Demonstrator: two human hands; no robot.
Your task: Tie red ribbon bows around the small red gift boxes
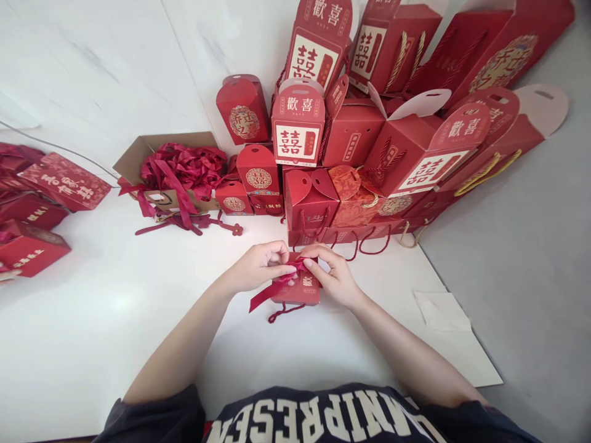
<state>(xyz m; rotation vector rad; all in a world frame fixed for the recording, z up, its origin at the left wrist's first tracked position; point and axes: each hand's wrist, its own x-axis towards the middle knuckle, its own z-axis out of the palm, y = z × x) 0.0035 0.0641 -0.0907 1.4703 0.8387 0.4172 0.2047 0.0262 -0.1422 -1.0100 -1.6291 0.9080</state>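
Between left hand (261,267), right hand (335,275) | red gift box (298,291) | ribbon (282,280) pinched

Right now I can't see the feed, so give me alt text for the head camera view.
Two bare hands pinch a red ribbon on a small red gift box on a white table. Behind them stand piled red gift boxes and bags printed with double-happiness characters, beside a cardboard box of red ribbons.

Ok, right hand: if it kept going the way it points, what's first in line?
The ribbon bow on the small red box: the right hand's fingers seem to touch it already. Just beyond is the left hand, though depth is hard to judge here.
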